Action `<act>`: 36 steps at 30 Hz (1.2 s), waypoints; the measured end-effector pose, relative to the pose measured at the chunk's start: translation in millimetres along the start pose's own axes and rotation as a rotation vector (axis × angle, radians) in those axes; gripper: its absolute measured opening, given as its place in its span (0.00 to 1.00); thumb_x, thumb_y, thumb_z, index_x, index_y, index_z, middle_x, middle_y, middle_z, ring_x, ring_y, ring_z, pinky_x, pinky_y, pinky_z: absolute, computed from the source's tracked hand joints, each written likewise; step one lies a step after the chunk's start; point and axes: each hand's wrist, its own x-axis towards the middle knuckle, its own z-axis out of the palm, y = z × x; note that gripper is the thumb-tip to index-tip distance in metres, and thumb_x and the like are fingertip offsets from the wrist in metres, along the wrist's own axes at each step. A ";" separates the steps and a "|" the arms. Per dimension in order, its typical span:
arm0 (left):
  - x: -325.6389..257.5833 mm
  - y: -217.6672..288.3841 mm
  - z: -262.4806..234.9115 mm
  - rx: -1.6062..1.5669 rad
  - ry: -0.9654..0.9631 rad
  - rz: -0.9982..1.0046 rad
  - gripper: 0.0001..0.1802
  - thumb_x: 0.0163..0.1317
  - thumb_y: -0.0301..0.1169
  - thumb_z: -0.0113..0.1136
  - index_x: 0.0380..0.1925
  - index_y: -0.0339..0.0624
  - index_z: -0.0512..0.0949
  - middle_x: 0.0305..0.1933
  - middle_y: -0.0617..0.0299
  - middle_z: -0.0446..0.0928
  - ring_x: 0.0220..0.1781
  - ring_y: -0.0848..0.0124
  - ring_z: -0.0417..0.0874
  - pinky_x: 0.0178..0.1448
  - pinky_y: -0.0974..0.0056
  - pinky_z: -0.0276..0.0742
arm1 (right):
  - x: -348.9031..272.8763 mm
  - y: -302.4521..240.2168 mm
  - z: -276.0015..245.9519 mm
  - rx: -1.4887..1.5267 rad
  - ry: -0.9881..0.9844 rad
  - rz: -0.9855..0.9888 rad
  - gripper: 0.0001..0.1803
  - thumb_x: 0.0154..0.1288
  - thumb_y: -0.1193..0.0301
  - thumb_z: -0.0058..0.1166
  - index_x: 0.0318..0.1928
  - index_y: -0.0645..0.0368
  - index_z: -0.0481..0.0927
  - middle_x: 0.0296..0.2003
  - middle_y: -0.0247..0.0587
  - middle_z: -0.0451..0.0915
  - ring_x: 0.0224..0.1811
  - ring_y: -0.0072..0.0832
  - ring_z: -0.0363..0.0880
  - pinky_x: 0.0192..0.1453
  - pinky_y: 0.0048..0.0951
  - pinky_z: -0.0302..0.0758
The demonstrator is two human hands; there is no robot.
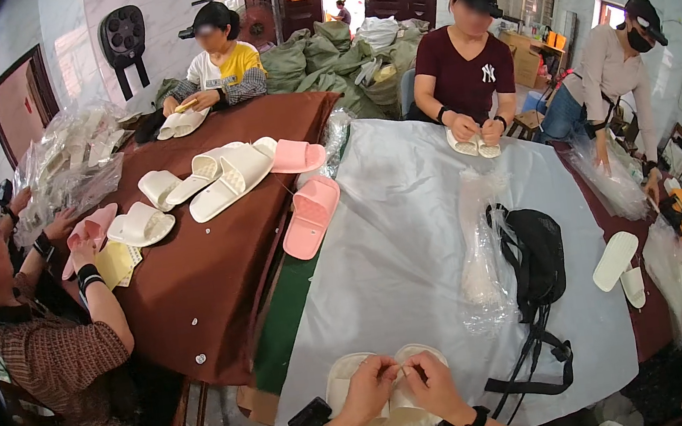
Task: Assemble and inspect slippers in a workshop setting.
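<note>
My left hand and my right hand meet over a pair of cream slippers lying at the near edge of the grey-white sheet. The fingertips of both hands pinch something small and thin between them, too small to make out. Both wrists carry black bands. The slippers lie side by side, partly hidden under my hands and forearms.
A black bag with straps and a stack of clear plastic bags lie to the right. Pink slippers and white slippers cover the brown table. Several other people sit around handling slippers. Green sacks are piled behind.
</note>
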 end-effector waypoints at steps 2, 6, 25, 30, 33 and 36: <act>4.0 5.5 -3.1 -0.024 -0.063 0.015 0.08 0.57 0.27 0.56 0.36 0.37 0.74 0.34 0.53 0.76 0.35 0.67 0.77 0.39 0.67 0.73 | -2.5 -0.4 -7.7 0.010 0.002 0.017 0.05 0.59 0.75 0.50 0.34 0.63 0.72 0.27 0.38 0.72 0.26 0.22 0.70 0.29 0.22 0.67; -9.1 34.6 -34.0 0.160 0.050 0.290 0.09 0.56 0.24 0.55 0.38 0.36 0.75 0.38 0.57 0.76 0.39 0.71 0.77 0.45 0.67 0.73 | -37.8 -40.1 -44.9 -0.013 -0.031 0.124 0.05 0.60 0.74 0.49 0.35 0.62 0.72 0.28 0.36 0.72 0.27 0.19 0.69 0.29 0.21 0.67; -15.2 79.5 -74.4 -0.029 -0.030 0.138 0.08 0.62 0.26 0.51 0.39 0.32 0.73 0.39 0.61 0.76 0.42 0.76 0.73 0.48 0.72 0.66 | -14.0 53.2 -451.6 -1.016 1.119 -0.024 0.13 0.61 0.71 0.45 0.43 0.69 0.70 0.42 0.48 0.72 0.43 0.31 0.72 0.41 0.26 0.72; -23.3 102.3 -122.3 -0.104 0.161 0.099 0.12 0.57 0.28 0.55 0.40 0.35 0.72 0.37 0.63 0.72 0.42 0.74 0.73 0.46 0.70 0.68 | 11.7 45.8 -327.6 -0.015 0.795 0.039 0.35 0.65 0.71 0.44 0.66 0.59 0.41 0.52 0.50 0.67 0.37 0.29 0.77 0.40 0.24 0.74; 14.7 114.8 -143.8 -0.145 0.140 0.077 0.16 0.62 0.29 0.51 0.48 0.34 0.68 0.42 0.63 0.71 0.42 0.76 0.73 0.45 0.73 0.67 | -32.9 -3.3 -257.2 -0.202 0.687 -0.003 0.33 0.65 0.71 0.43 0.66 0.59 0.44 0.53 0.47 0.67 0.34 0.27 0.77 0.38 0.25 0.74; 65.1 113.7 -176.9 -0.259 0.239 -0.001 0.27 0.60 0.39 0.54 0.56 0.38 0.62 0.44 0.65 0.71 0.48 0.76 0.72 0.47 0.70 0.67 | -50.7 -67.2 -196.8 -0.040 0.775 -0.167 0.39 0.62 0.69 0.46 0.67 0.58 0.38 0.47 0.48 0.73 0.18 0.25 0.72 0.27 0.22 0.73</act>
